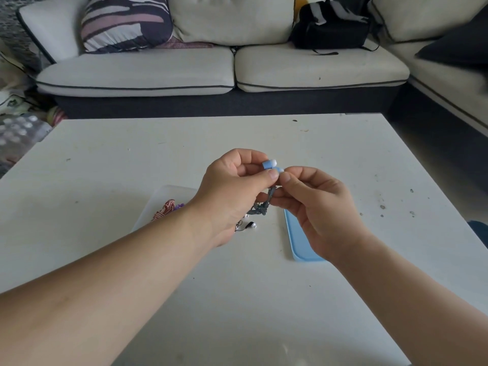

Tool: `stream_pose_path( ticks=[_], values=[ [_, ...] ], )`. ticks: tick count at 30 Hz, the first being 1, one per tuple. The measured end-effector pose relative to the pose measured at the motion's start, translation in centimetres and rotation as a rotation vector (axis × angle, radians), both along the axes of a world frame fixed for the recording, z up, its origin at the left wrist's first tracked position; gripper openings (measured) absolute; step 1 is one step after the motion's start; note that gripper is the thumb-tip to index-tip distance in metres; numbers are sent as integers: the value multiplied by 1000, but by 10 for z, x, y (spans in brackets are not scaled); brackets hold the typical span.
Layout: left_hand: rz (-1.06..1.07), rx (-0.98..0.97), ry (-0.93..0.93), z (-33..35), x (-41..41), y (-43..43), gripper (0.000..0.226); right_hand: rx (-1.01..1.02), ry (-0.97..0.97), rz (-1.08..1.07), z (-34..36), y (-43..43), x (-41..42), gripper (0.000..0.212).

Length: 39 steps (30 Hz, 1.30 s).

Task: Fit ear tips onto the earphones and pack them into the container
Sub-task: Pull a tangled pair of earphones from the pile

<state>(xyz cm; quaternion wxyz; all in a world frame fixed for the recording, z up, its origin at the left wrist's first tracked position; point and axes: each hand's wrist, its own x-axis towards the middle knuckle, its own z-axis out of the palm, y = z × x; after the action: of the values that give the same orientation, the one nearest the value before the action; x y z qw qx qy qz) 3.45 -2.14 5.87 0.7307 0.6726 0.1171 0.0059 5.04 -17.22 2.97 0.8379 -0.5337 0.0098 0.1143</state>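
Head view, near to far: a white table (pixel 237 299) fills the lower frame, both bare forearms reaching in from the bottom corners. Right of centre lies a shallow blue container (pixel 301 244), partly under the right hand (pixel 317 207). Just left of it a black earphone (pixel 251 225) rests on the table, and further left a clear container (pixel 169 192) holds a red-and-white cord (pixel 165 208). Above these, the left hand (pixel 232 191) pinches the blue earphones (pixel 272 166) between thumb and forefinger; white ear tips (pixel 273 162) cap both. The right hand's curled fingers pinch the lower bud, with the cable (pixel 261 208) bunched below. A sofa (pixel 158 75) spans the top of the frame.
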Motion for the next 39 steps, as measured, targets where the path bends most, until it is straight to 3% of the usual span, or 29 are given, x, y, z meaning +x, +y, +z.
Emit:
stream_pose_path(
  ticks=[8,16,22,31,39],
  values=[
    [-50,4,11,2,-1,9,24,-75,-45,141,1,-11,10,26],
    [-84,-26,47,3,-2,16,28,-109,-57,205,-3,-15,11,18],
    [-98,-34,98,2,-2,20,28,-387,-225,151,-8,-10,8,13],
    [-79,-41,104,0,-3,24,28,-352,-202,201,-3,-10,8,15],
    [-75,-22,130,1,-3,23,28,-472,-314,152,-1,-10,9,18]
  ],
)
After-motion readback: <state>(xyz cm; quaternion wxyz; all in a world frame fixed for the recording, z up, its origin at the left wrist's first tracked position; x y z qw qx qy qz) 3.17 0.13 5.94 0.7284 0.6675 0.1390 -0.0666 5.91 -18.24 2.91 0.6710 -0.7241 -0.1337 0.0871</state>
